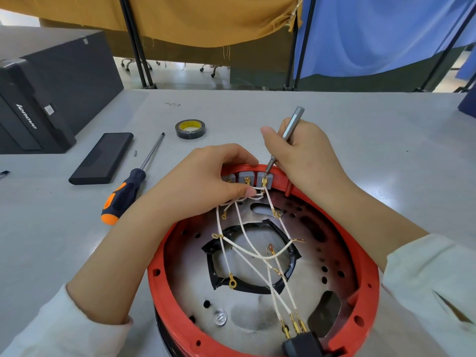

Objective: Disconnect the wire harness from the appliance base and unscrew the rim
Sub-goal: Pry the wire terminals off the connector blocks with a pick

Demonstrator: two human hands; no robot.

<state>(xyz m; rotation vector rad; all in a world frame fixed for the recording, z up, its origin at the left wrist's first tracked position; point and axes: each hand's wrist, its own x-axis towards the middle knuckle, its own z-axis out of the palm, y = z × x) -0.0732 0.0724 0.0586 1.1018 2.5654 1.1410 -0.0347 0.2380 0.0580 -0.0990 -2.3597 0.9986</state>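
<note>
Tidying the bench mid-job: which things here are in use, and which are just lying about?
In use: base, wires, slim driver in right hand, left hand.
Lying about: big screwdriver, tape, black case, computer.

Pale grey surface [334, 119], flat, matte. On it, near centre-front: round appliance base [260, 292] with red rim [371, 253]. Left of base: orange-and-black screwdriver [130, 186], shaft pointing away. Beside its shaft, small loose bit [135, 153]. Further left: flat black case [103, 158]. Behind screwdriver tip: roll of black tape [190, 129], lying flat. Far left: black computer tower [49, 99].
</note>
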